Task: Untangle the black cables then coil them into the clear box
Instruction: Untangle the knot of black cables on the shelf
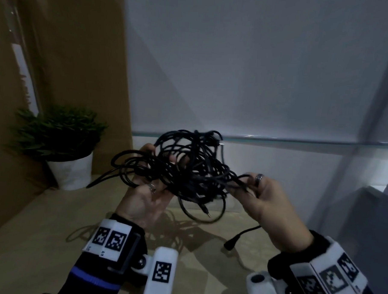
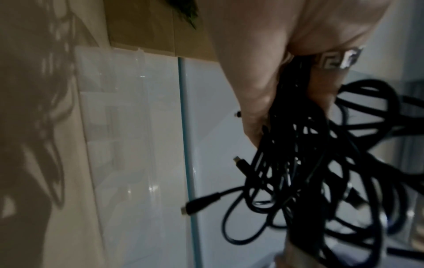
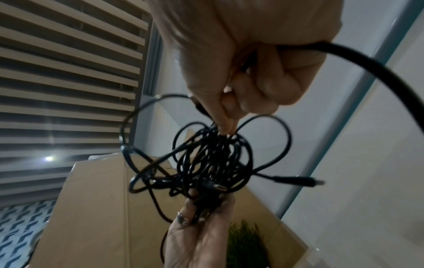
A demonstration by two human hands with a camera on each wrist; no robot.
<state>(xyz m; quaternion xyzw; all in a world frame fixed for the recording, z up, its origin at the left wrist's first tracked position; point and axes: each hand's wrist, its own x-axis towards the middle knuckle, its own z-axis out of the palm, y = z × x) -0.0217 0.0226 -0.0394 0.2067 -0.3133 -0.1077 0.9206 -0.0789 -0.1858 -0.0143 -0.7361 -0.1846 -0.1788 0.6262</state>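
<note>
A tangled bundle of black cables [image 1: 187, 168] hangs in the air above the beige table [image 1: 40, 240]. My left hand [image 1: 153, 167] grips the bundle's left side from below, fingers curled through the loops [image 2: 321, 172]. My right hand [image 1: 249, 186] pinches strands at the right edge of the bundle [image 3: 206, 163], thumb and fingertip [image 3: 226, 125] pressed together. A thicker cable [image 3: 367, 67] leaves my right fist, and its plug end [image 1: 231, 245] lies on the table. A jack plug [image 1: 205, 211] dangles under the bundle. The clear box [image 2: 119, 127] stands on the table beyond my left hand.
A green plant in a white pot [image 1: 69, 170] stands at the table's back left, against a tall cardboard box [image 1: 70, 52]. A glass edge [image 1: 300, 141] runs along the white wall behind. A grey upright [image 1: 367, 132] rises at the right.
</note>
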